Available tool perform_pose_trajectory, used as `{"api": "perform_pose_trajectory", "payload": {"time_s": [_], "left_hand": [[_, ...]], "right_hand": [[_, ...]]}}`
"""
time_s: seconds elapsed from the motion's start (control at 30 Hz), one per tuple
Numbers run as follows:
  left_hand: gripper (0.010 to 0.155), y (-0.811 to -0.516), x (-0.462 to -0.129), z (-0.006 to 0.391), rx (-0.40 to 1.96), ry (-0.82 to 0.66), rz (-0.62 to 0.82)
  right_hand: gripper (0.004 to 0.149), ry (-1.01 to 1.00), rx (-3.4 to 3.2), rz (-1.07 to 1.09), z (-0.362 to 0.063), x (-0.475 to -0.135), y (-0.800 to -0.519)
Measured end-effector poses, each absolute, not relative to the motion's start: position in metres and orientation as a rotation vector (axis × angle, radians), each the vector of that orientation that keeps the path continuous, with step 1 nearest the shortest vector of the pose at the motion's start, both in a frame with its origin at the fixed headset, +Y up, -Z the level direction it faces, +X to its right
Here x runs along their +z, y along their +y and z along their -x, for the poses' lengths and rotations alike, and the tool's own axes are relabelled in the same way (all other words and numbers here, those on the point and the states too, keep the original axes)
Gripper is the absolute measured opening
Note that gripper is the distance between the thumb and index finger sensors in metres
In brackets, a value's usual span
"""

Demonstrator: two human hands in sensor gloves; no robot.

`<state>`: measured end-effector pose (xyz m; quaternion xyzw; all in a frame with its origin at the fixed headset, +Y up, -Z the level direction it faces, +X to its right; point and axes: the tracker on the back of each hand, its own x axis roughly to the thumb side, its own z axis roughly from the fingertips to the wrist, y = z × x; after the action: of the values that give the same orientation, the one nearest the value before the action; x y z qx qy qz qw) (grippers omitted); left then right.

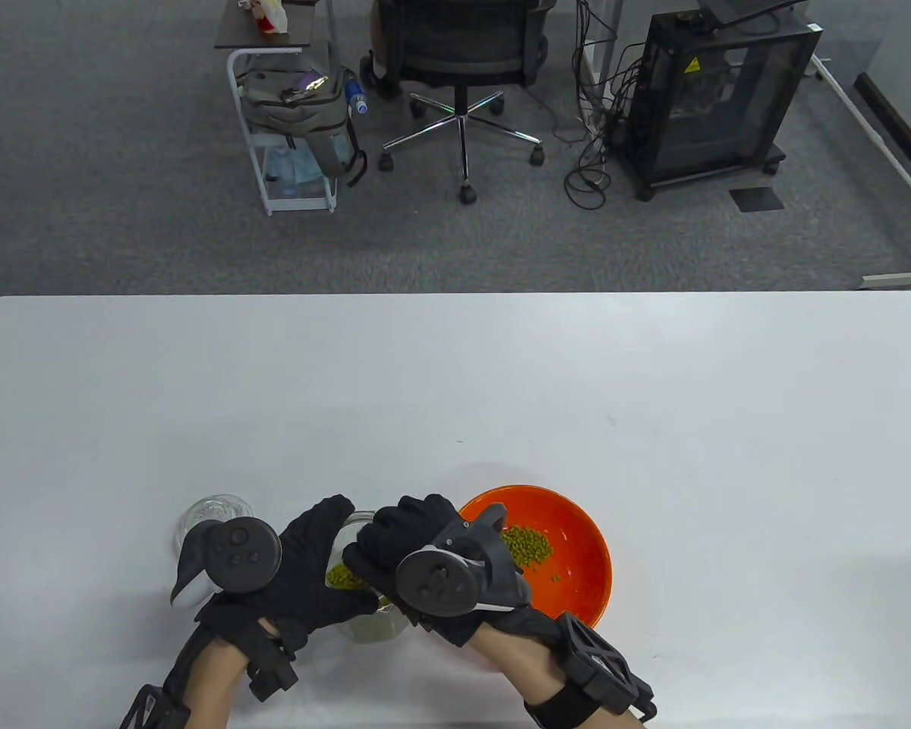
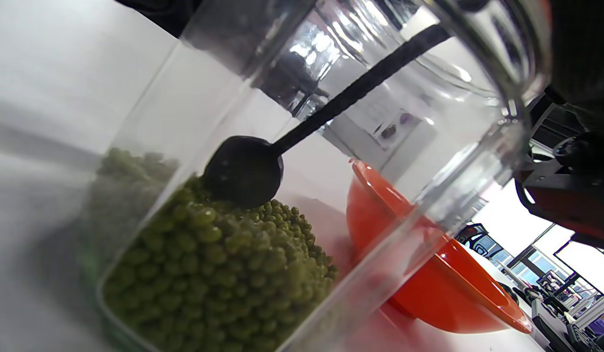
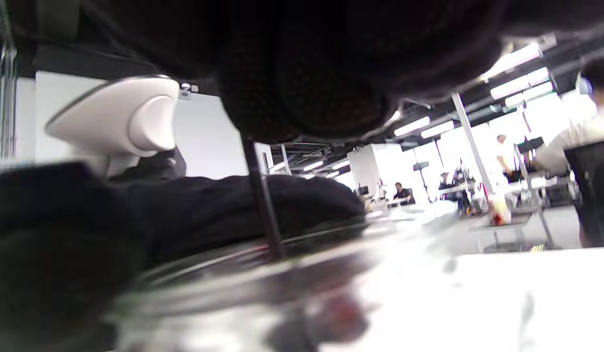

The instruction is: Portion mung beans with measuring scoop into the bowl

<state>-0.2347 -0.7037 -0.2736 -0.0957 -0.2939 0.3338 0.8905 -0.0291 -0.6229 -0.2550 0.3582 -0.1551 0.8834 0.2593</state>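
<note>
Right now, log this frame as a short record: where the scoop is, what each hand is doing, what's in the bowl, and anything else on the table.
scoop: black measuring scoop, head down inside the glass jar, on the mung beans
right hand: over the jar mouth, holding the scoop handle
left hand: grips the jar
bowl: orange bowl, right of the jar, small pile of beans inside
other: glass lid left of the left hand

No words, brands or numbers could be read anywhere. The one sign was a yellow warning triangle on the dark cabinet to the right of the office chair; its symbol was too small to make out.
</note>
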Motion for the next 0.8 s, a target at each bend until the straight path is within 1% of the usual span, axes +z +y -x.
{"api": "perform_pose_trajectory", "payload": {"time_s": [0.13,0.2,0.27,0.3,0.6,0.7,0.8], "left_hand": [[0.121,-0.704,-0.274,0.235,0.694,-0.610,0.199],[0.121,-0.704,-0.273,0.235,0.695,-0.609,0.199],[0.121,-0.704,-0.273,0.235,0.694,-0.609,0.198],[0.121,-0.704,-0.273,0.235,0.695,-0.609,0.198],[0.121,-0.704,-0.273,0.235,0.692,-0.608,0.199],[0.121,-0.704,-0.273,0.235,0.693,-0.608,0.198],[0.121,-0.704,-0.273,0.235,0.692,-0.608,0.198]], "right_hand": [[0.043,-0.377,2.352,-0.950,0.023,-0.255,-0.625],[0.043,-0.300,2.325,-0.918,0.019,-0.258,-0.628],[0.044,-0.221,2.277,-0.834,0.013,-0.263,-0.631],[0.044,-0.198,2.260,-0.769,0.008,-0.266,-0.633],[0.044,0.026,2.080,-0.405,-0.032,-0.292,-0.651],[0.044,0.067,2.034,-0.283,-0.045,-0.295,-0.659],[0.044,0.051,2.030,-0.214,-0.057,-0.297,-0.665]]}}
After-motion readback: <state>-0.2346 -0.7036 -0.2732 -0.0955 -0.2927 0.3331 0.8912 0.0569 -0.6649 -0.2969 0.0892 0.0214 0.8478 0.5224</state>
